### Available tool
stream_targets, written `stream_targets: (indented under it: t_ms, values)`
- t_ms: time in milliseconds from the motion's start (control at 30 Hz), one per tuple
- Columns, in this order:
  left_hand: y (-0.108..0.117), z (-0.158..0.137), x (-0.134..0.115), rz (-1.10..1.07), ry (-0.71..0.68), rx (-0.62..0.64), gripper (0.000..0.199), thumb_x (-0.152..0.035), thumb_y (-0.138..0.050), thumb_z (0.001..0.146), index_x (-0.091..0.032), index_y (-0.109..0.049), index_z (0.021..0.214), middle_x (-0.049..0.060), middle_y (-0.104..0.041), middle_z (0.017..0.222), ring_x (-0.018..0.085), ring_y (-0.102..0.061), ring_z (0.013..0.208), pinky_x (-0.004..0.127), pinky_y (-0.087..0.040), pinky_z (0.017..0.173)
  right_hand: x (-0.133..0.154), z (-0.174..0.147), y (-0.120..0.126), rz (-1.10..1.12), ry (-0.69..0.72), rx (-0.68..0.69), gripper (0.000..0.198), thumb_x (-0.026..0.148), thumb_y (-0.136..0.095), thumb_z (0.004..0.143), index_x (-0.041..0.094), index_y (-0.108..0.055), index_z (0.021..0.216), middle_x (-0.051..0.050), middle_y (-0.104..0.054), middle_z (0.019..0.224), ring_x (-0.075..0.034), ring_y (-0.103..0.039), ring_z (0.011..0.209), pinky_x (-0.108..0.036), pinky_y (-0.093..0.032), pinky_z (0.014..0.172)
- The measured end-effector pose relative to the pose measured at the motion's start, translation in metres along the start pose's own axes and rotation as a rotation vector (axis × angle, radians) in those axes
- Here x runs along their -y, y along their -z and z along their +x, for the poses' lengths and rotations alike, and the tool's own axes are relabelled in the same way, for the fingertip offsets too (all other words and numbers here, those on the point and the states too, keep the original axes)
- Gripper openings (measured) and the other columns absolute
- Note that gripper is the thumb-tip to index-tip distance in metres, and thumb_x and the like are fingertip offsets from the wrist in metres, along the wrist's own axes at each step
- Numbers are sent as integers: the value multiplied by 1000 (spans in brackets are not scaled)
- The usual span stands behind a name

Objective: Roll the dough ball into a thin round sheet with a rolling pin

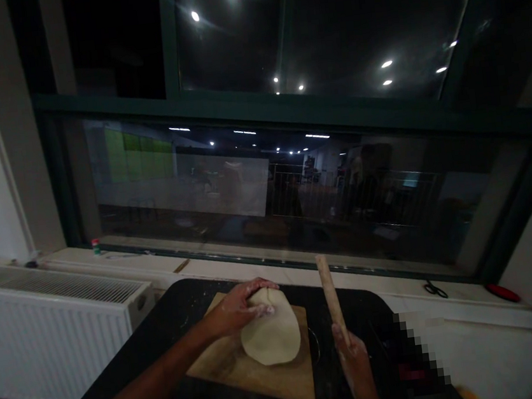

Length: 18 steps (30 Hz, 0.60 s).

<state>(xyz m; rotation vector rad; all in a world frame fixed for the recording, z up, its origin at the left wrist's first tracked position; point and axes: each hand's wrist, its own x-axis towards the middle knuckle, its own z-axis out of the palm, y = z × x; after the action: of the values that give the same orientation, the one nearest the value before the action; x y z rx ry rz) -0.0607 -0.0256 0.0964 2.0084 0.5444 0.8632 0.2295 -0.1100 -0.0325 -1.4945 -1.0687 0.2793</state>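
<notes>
A flat, rounded sheet of pale dough (273,339) lies over a wooden board (252,377). My left hand (237,308), dusted with flour, grips the dough's far left edge between thumb and fingers, and a small fold shows there. Off to the right of the board, my right hand (354,359) is wrapped round the lower end of a wooden rolling pin (330,294). The pin points upward and away from me, apart from the dough.
Under the board is a black table (185,292) with rounded corners. Behind it runs a windowsill (249,268) with scissors (434,289), a red object (502,292) and a small red-and-green container (96,246). A white radiator (51,339) stands at the left.
</notes>
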Motion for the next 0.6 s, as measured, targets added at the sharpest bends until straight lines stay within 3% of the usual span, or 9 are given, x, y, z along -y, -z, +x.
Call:
stream_targets:
  t_ms: [67,167,267,333,433,500,600]
  values:
    - [17,4,-17,-66,35,85,46,-45,-74,81,-23,-64,120,2,-67,110,20,-63,94,27,-52,78,-1,0,0,18,-40,44,71,92,-48,69,23,-54,55,2,-45,50,-14,-42,49,-27,-36,44]
    - [37,19,-26,-49,148,352,50,-48,-78,77,-24,-65,119,1,-69,102,18,-64,86,27,-51,74,-1,0,0,26,-68,78,71,93,-47,69,23,-51,55,3,-43,50,-13,-41,49,-27,-34,44]
    - [37,47,-10,85,224,612,51,-52,-82,70,-26,-70,113,0,-72,101,20,-65,88,29,-51,76,1,0,-1,23,-71,72,73,94,-44,69,23,-50,54,4,-41,49,-13,-39,47,-26,-33,43]
    - [27,69,9,127,238,672,53,-54,-88,59,-24,-74,101,2,-73,95,22,-66,85,31,-52,73,2,0,-1,25,-57,63,73,95,-43,68,23,-51,54,4,-42,48,-13,-40,47,-26,-34,43]
    - [16,94,35,132,221,562,66,-67,-83,58,-21,-72,104,6,-73,99,25,-67,86,33,-53,70,1,1,1,5,-28,44,74,94,-44,69,22,-56,57,2,-48,50,-15,-46,49,-27,-37,45]
    - [21,99,44,138,185,411,72,-76,-67,71,-20,-65,117,11,-70,111,25,-67,93,34,-52,73,0,1,2,-37,-17,41,75,93,-43,72,21,-61,62,0,-54,53,-17,-52,52,-27,-40,48]
    - [44,88,42,168,107,209,68,-73,-46,88,-17,-59,124,13,-67,118,23,-64,103,34,-50,83,-3,3,-1,-157,64,114,76,90,-35,79,21,-67,71,-5,-65,63,-20,-61,61,-29,-46,58]
